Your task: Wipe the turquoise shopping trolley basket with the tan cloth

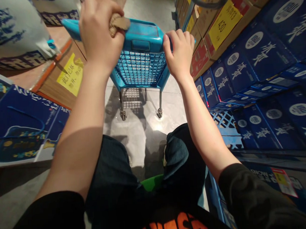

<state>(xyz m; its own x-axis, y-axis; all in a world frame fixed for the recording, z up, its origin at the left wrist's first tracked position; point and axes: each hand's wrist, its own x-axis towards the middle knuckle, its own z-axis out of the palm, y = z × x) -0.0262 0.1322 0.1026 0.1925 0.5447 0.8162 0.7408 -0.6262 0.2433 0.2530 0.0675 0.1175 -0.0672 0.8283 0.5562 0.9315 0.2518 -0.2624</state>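
Note:
A blue plastic shopping cart [144, 32] with a mesh basket stands in front of me on thin legs with casters. My left hand [101, 29] is closed above the left part of its handle end. A tan braided, rope-like piece [116, 24] with a flat brown bit sticks out of that hand; the rest is hidden by the fingers and palm. My right hand [179, 52] is closed over the right corner of the cart, with its fingers curled across the blue rim.
Dark blue cartons [262, 52] are stacked along the right, with brown boxes bearing a yellow price sign [223, 23] beyond. At left stand white patterned sacks [15, 32], a wooden cabinet with a yellow note [70, 74] and blue printed boxes [24, 123]. Something green [152, 182] shows between my legs.

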